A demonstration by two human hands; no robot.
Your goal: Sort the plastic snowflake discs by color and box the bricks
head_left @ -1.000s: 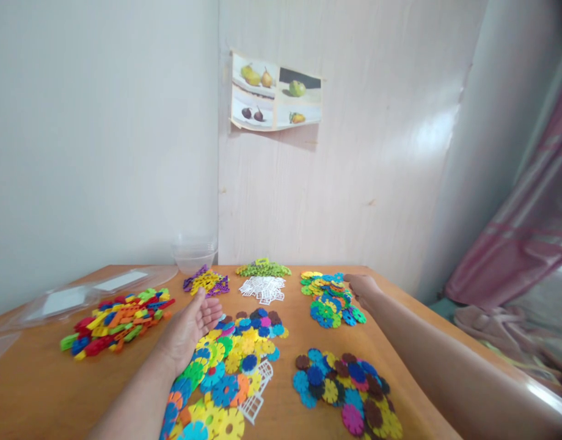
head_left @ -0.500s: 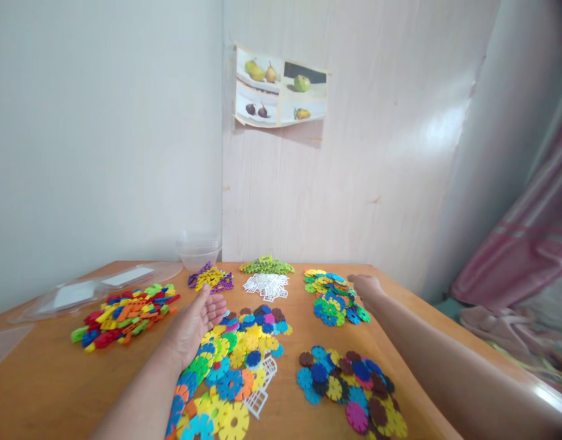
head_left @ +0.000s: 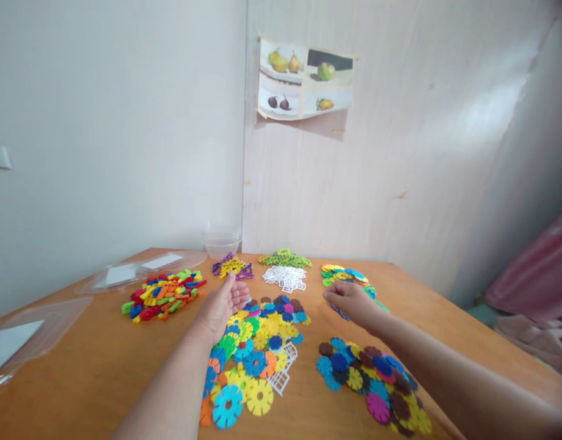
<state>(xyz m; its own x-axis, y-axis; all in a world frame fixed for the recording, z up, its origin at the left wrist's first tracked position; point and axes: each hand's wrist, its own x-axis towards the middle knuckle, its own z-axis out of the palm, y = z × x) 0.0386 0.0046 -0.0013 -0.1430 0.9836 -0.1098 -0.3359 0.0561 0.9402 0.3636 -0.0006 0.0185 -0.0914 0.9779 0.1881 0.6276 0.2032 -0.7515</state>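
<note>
My left hand (head_left: 220,305) rests along the left side of a mixed heap of notched plastic discs (head_left: 256,363), palm facing right and fingers stretched out, holding nothing. White lattice window pieces (head_left: 283,370) lie at that heap's right edge. In front of the far-right pile of yellow, green and blue discs (head_left: 345,274) is my right hand (head_left: 357,302), its fingers curled together. Whatever may be inside them is hidden. Below the right forearm spreads a pile of brown, blue, yellow and magenta discs (head_left: 372,382).
Coloured blocks (head_left: 164,294) are heaped at the left. Purple and yellow pieces (head_left: 233,266), white lattice pieces (head_left: 285,278) and green pieces (head_left: 285,259) line the back. Clear bowls (head_left: 221,241) stand by the wall; clear lids (head_left: 118,276) lie at left.
My right hand has moved left from the far side of the far-right disc pile to in front of it. The view has turned left; my left hand keeps its place beside the mixed heap.
</note>
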